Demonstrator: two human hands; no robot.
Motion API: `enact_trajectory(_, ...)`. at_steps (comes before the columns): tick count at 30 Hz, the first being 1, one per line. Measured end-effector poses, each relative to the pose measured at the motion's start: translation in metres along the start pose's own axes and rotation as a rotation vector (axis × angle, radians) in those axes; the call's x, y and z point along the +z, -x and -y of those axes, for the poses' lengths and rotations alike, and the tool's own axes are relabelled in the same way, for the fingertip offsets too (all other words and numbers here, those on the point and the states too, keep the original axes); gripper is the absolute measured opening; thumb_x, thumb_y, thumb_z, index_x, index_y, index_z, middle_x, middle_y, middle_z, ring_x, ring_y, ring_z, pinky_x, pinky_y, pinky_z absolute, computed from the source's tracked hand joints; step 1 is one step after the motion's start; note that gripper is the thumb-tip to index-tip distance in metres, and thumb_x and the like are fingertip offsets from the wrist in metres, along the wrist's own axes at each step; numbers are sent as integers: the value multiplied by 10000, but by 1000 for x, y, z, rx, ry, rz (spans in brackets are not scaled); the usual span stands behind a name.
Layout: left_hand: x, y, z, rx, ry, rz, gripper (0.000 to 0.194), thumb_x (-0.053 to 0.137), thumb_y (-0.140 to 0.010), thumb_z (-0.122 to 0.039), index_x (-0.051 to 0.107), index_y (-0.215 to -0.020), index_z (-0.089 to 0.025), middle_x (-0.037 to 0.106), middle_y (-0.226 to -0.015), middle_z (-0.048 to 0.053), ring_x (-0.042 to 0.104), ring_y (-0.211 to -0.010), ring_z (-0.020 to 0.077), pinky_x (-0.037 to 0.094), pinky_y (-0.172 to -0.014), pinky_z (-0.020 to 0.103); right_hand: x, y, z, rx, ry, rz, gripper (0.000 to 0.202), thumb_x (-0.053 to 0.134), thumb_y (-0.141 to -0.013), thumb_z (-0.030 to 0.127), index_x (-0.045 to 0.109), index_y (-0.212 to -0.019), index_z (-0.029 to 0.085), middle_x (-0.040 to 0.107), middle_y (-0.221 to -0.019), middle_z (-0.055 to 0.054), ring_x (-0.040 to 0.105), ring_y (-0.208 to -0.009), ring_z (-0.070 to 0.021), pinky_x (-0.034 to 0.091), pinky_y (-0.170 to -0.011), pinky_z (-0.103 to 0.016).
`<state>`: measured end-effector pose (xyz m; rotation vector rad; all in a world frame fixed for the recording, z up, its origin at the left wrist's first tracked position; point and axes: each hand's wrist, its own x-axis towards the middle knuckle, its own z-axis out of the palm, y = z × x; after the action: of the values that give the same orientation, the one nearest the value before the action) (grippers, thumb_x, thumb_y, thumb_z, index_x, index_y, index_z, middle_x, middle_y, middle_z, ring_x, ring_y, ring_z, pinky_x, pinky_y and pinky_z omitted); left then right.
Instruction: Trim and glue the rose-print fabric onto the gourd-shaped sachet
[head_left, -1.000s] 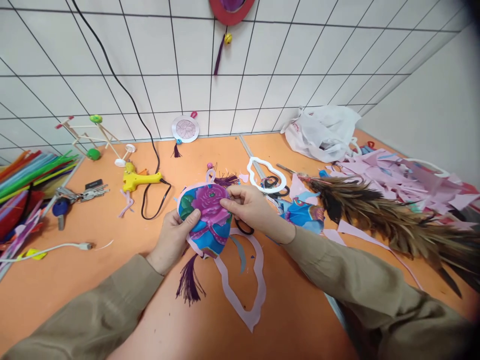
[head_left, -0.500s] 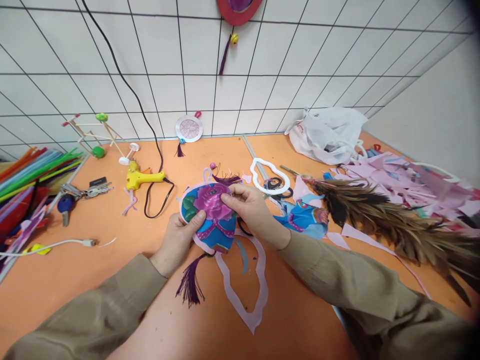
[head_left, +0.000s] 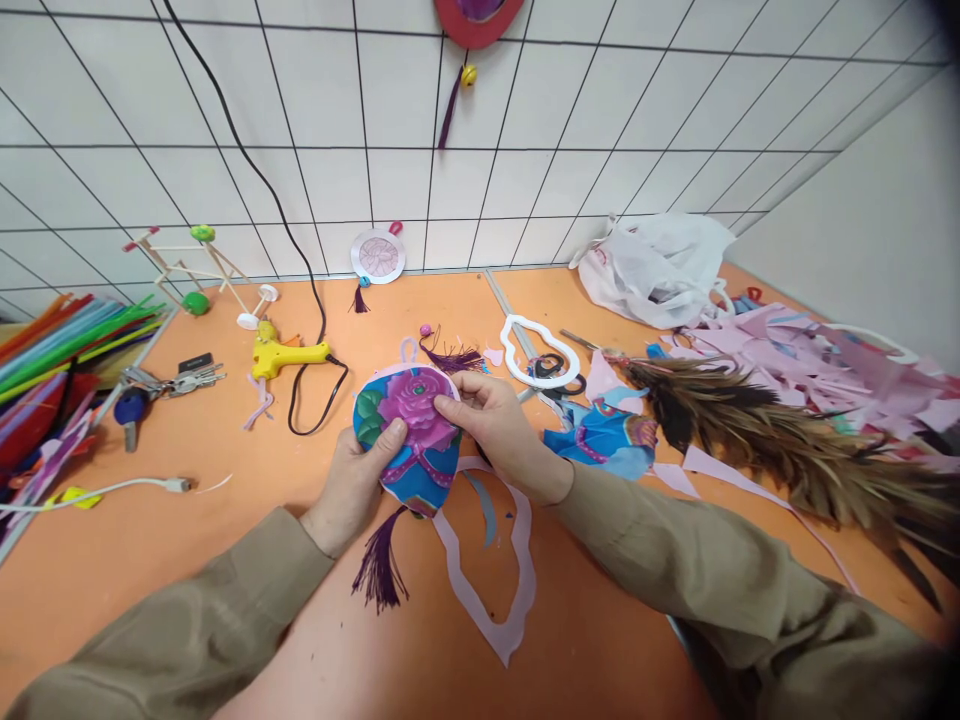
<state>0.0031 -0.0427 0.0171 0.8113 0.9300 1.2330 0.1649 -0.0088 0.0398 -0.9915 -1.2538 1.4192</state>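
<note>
1. the cut-out [head_left: 525, 560] lies toward the front edge of the surface [head_left: 337, 650], its point facing that edge.
2. the tassel [head_left: 379, 570] hangs to the left of it, from the lower end of the held piece.
3. the left hand [head_left: 349, 490] pinches the piece's left side, thumb on top; its other fingers are mostly hidden beneath.
4. the right hand [head_left: 499, 430] has a narrow pinch on the upper right rim.
5. between them, above the middle of the surface, is the flowered cloth [head_left: 416, 410] on a pink backing [head_left: 397, 367]. half a second ago the backing showed bare down the left; now the cloth covers that side, and pink shows thinly along the top and right.
6. to my eye, the layers slid against each other, so they are probably unfastened and being matched edge to edge.
7. the glue gun [head_left: 289, 354], toward the left back corner, and the scissors [head_left: 551, 368], right of centre, are unmoved.
</note>
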Motion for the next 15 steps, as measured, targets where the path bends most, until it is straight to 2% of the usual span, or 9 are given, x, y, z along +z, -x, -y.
enact_trajectory(6,3,0,-1,16,14,-70,246,814,-732,-359,745,-875,-171,779,-834,35,712,-701,189,600,-691,315,1,1,1,9,-21,18,319,745,-694,429,547,-692,179,562,-689,1,530,-662,-137,462,-631,-280)
enact_trajectory(11,1,0,1,20,-23,-89,257,814,-730,-366,757,-874,-160,786,-885,58,717,-734,198,598,-707,316,1,0,2,-56,30,6,307,683,-761,446,567,-687,172,546,-679,-3,496,-636,-121,434,-596,-263)
enact_trajectory(15,0,0,1,17,-21,-83,249,820,-722,-357,764,-863,-159,788,-878,63,721,-725,199,599,-702,312,1,-1,1,-95,69,-16,290,669,-757,435,564,-675,177,522,-650,8,466,-607,-114,413,-564,-254)
